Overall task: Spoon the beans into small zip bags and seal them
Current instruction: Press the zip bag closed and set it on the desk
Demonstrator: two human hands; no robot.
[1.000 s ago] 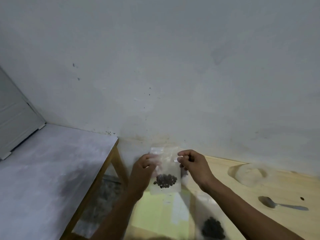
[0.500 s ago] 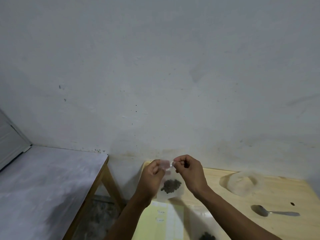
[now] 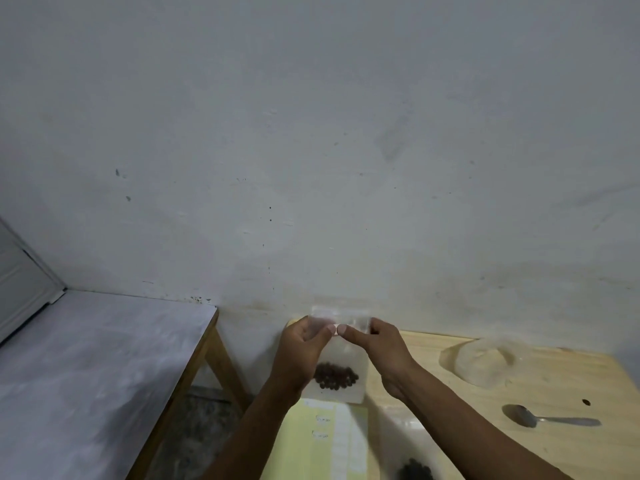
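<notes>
A small zip bag (image 3: 341,368) of thin clear film is held upright above the desk (image 3: 433,386), near its far edge. It is judged light, soft and slippery, so it is best taken at the stiffer zip strip on top. The beans (image 3: 335,375) are gathered at its bottom. The left hand (image 3: 304,348) and the right hand (image 3: 375,344) are both closed on the top strip, thumbs nearly touching in the middle, and the bag hangs below them.
</notes>
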